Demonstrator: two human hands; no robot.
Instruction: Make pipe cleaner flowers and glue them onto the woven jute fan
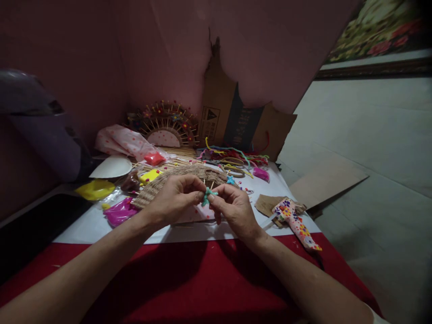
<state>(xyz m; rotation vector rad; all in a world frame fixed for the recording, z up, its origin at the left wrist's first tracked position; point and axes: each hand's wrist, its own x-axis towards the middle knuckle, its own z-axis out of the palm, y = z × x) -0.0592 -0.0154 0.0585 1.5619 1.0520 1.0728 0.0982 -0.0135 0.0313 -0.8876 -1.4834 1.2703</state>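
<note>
Between my two hands is a small teal pipe-cleaner flower [207, 197]. My left hand [175, 196] pinches its left side between thumb and forefinger. From the other side, my right hand [234, 209] has thumb and fingertips closed on it. Just behind the hands curves a woven rope arch [165, 180] with sticks and red beads along its edge. A blue star-shaped flower [230, 180] is on the arch's right part. My hands hide the middle of the arch and some of its pink dotted base.
A finished-looking beaded fan [164, 137] leans at the back beside torn cardboard [219, 108]. Pipe cleaners [249, 157] and scissors [234, 171] lie behind the arch. Bags of yellow [96, 190] and magenta clay [119, 211] sit left; a flowered glue gun [297, 222] lies right.
</note>
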